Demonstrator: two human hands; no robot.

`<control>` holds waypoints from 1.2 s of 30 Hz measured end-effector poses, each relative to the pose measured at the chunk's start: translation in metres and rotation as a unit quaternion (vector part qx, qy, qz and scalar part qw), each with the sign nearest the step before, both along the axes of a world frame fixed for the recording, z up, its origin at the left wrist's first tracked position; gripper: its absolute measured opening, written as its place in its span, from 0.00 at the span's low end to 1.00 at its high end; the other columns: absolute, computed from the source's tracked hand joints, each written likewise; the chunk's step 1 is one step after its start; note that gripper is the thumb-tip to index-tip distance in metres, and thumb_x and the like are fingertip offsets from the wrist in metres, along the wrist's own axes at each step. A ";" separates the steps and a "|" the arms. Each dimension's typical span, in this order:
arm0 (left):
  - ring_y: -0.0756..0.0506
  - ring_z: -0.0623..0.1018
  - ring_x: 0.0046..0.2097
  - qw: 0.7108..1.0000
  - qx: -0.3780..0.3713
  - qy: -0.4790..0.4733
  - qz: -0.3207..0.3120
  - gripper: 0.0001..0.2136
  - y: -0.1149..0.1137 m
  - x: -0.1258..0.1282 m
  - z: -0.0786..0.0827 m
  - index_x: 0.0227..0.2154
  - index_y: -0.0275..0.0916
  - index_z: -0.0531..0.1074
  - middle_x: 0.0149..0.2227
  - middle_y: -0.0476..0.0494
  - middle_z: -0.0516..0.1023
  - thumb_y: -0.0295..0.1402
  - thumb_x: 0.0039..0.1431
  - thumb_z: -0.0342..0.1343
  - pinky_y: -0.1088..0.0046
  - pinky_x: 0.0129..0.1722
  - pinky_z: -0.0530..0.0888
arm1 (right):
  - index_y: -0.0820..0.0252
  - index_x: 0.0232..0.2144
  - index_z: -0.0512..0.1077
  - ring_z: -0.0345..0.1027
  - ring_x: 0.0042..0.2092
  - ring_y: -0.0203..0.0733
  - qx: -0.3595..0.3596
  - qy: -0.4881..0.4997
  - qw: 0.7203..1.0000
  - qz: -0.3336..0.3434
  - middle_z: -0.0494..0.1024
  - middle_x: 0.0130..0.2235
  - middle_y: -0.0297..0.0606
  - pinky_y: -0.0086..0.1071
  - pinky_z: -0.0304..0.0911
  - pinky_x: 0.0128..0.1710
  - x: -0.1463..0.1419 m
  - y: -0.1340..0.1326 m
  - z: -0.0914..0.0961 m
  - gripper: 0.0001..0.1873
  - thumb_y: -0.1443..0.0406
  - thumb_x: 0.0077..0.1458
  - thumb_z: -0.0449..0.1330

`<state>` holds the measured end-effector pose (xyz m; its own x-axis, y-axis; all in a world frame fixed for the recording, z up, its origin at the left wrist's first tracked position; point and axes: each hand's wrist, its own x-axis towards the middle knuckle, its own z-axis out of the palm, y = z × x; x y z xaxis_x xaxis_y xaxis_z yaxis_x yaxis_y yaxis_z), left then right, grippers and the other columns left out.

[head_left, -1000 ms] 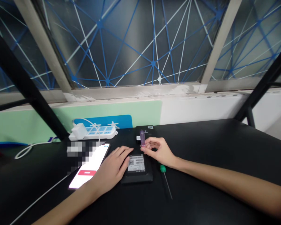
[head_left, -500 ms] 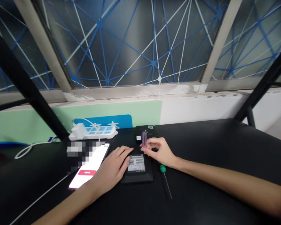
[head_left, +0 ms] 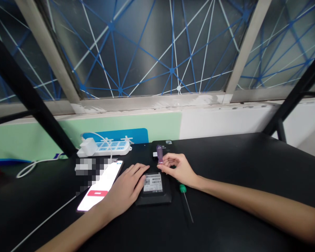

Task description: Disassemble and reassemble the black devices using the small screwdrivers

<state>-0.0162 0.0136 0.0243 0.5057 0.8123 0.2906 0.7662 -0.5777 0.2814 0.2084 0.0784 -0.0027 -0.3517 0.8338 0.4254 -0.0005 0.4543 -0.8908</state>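
Observation:
A drive with a white printed label sits in a black case on the black table. My left hand lies over the left side of the case, fingers stretched out and thumb along the label's edge. My right hand pinches a screwdriver by its purple translucent handle, which stands nearly upright above the far edge of the drive. The fingers and the handle hide the tip. Nearer to me than the right wrist lies another screwdriver with a green handle.
Behind the purple handle is a flat black box with small labels. To the left are a lit phone, partly blurred out, and a white power strip with a plugged-in charger. A white cable crosses the table.
The top of the purple screwdriver handle has shifted slightly to the left, and the right hand's fingers have turned a little with it. The left hand stays in place.

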 end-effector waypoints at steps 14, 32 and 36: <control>0.41 0.71 0.55 1.000 -0.005 -0.003 0.001 0.18 0.000 0.000 0.000 0.60 0.44 0.62 0.56 0.43 0.69 0.33 0.72 0.39 0.58 0.56 0.70 | 0.64 0.31 0.76 0.71 0.26 0.36 0.007 0.004 1.000 0.005 0.75 0.25 0.35 0.29 0.69 0.27 -0.001 0.000 0.000 0.14 0.58 0.48 0.69; 0.42 0.71 0.55 1.000 0.009 -0.007 0.000 0.18 0.000 0.000 -0.001 0.60 0.45 0.63 0.55 0.44 0.70 0.34 0.71 0.40 0.59 0.55 0.70 | 0.64 0.31 0.75 0.72 0.26 0.36 0.005 -0.006 1.000 0.007 0.75 0.25 0.35 0.30 0.69 0.27 0.000 0.000 0.000 0.15 0.57 0.49 0.68; 0.42 0.71 0.55 1.000 -0.002 -0.002 0.001 0.18 0.000 0.000 -0.001 0.60 0.45 0.62 0.56 0.43 0.70 0.33 0.72 0.40 0.58 0.57 0.69 | 0.63 0.30 0.74 0.71 0.26 0.36 -0.002 -0.004 1.000 0.003 0.75 0.25 0.34 0.29 0.69 0.27 0.000 0.000 0.001 0.16 0.56 0.47 0.70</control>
